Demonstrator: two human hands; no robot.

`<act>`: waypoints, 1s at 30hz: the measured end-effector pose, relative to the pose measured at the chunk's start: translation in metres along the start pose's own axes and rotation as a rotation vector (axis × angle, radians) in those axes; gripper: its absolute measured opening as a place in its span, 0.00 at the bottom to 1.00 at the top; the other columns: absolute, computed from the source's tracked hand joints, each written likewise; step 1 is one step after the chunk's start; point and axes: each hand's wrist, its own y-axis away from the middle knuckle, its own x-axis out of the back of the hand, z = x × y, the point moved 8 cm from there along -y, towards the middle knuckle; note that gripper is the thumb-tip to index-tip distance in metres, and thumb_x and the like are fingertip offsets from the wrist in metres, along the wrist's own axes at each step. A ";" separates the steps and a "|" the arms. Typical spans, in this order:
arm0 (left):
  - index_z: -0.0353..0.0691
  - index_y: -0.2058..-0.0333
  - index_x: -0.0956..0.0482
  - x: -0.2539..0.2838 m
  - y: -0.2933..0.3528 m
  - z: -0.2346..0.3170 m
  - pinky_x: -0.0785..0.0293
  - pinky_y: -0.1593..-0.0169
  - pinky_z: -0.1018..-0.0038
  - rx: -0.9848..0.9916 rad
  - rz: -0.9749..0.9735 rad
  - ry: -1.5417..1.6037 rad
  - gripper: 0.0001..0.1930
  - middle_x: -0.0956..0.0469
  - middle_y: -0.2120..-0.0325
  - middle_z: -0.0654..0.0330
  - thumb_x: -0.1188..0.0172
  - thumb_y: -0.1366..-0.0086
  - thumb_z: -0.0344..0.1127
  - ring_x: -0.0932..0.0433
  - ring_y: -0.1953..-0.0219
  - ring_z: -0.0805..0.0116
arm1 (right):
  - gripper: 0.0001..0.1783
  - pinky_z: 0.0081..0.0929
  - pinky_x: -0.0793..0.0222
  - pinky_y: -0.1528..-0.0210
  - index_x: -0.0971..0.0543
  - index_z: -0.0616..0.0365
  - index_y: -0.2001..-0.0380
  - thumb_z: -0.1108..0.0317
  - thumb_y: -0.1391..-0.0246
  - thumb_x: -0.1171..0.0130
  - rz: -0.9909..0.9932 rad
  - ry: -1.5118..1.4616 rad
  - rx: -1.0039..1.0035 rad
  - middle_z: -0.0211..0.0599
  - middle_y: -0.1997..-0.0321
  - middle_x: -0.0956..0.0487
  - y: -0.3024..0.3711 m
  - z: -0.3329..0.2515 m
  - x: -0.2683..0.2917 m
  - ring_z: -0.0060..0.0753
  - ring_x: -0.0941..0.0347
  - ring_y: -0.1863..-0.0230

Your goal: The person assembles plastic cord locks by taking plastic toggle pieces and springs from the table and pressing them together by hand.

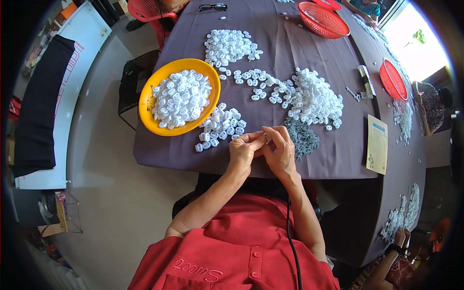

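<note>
Yellow bowl (146,99) — heaped with white pieces (181,99) | large red basket (316,28) — contents unclear | hands (243,153) together, pinching small white piece (267,138)

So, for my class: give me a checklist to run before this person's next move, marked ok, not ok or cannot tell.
1. Hands together: ok; left hand and right hand meet at the fingertips.
2. Small piece in both hands' grip: cannot tell; fingers hide most of it.
3. Grey pile close by: ok; it lies beside the right hand.
4. Yellow plate well inside the table's edge: not ok; its rim reaches the left edge.
5. White pieces all on the plate: not ok; several heaps lie on the tablecloth.
</note>
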 end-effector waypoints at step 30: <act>0.33 0.66 0.23 0.006 -0.010 -0.002 0.20 0.67 0.74 0.051 -0.139 -0.274 0.11 0.22 0.71 0.58 0.47 0.35 0.36 0.22 0.71 0.73 | 0.16 0.28 0.28 0.70 0.22 0.61 0.64 0.76 0.62 0.37 -0.020 0.006 0.065 0.39 0.64 0.27 0.003 0.009 -0.005 0.37 0.26 0.70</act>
